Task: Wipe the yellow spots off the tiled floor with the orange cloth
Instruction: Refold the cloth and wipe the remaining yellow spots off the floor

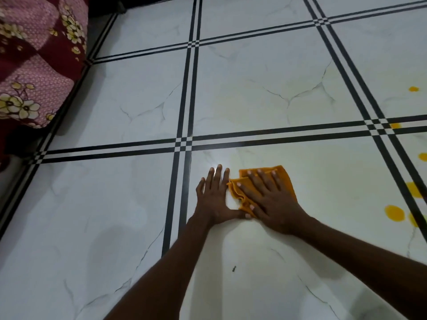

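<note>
Pressing orange cloth [265, 185] flat: right hand [270, 199], fingers straight.

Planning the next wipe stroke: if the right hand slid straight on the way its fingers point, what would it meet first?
The right hand, flat on the orange cloth, points up-frame: bare tile, then the black double stripe. No yellow spots there.

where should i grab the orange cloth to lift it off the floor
Pinch the far right corner of the orange cloth, coming from above on the right. It lies flat and bare there, while the right hand covers the middle and the left edge is bunched.
</note>
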A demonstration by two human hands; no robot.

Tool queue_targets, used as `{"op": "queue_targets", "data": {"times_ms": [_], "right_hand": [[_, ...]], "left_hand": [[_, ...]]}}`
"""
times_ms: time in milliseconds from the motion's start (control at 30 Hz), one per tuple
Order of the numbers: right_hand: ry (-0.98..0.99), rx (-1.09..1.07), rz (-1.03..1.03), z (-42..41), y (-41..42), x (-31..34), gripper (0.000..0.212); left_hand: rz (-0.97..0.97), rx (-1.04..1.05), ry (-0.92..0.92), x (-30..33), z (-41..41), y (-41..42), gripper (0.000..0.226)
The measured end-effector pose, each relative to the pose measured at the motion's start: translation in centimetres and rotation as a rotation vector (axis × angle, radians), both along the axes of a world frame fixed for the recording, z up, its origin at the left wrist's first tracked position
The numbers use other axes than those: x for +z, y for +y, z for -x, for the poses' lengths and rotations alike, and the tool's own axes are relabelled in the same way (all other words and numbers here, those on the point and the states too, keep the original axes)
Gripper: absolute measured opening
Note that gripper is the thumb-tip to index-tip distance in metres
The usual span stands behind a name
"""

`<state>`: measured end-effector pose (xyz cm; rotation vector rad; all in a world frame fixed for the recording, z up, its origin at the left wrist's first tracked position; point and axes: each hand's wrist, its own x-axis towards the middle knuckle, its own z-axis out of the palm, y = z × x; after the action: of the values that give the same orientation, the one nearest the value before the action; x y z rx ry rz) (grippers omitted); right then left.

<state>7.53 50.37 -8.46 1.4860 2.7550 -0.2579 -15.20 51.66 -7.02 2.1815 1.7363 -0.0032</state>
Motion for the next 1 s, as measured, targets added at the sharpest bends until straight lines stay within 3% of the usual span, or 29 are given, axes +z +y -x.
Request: {"op": "queue_targets", "data": {"times_ms": [100, 200, 333, 433, 533, 700, 767, 867, 900, 1000], "right_hand": [[-0.046, 0.036, -0.022, -3.2, 1.4, -0.2, 0.067], [-0.033, -0.256, -0.036, -6.9, 6.2, -0.1, 0.069], [0.014, -0.528, -0.058, -6.7, 6.4, -0.1, 0.074], [0.040, -0.367, -0.058, -3.3, 2.0, -0.3, 0.073], [0.020, -0.249, -0.063, -6.5, 1.4, -0.2, 0.072], [0.084, -0.776, -0.125, -9.5, -4.2, 0.1, 0.074], [0.092, -0.738, -0.105, -7.2, -5.7, 0.1, 0.076], [0.058, -0.421, -0.069, -7.8, -0.4, -0.1, 0.075], [0.034, -0.408, -0.060, -8.8, 1.7, -0.4, 0.074], [0.030, -0.650, -0.085, -12.7, 2.9, -0.6, 0.073]], "left_hand": [[0.031, 0.008, 0.000, 0.2, 0.0, 0.3, 0.121], [-0.013, 0.016, 0.033, -0.1, 0.3, 0.3, 0.097], [-0.034, 0.010, 0.071, -0.5, -0.1, 0.1, 0.096], [-0.056, 0.023, 0.085, -0.3, -0.9, 0.1, 0.098], [-0.069, 0.016, 0.113, -0.4, -0.7, 0.1, 0.098], [-0.075, 0.076, 0.134, -0.3, -2.0, -0.2, 0.097], [-0.107, 0.123, 0.109, 0.0, -4.0, -0.3, 0.095], [-0.176, 0.035, 0.033, 0.4, -7.1, 0.6, 0.086], [-0.174, 0.000, 0.016, 0.5, -8.1, 1.0, 0.085], [-0.017, -0.115, 0.092, 1.3, -10.5, 2.7, 0.090]]}}
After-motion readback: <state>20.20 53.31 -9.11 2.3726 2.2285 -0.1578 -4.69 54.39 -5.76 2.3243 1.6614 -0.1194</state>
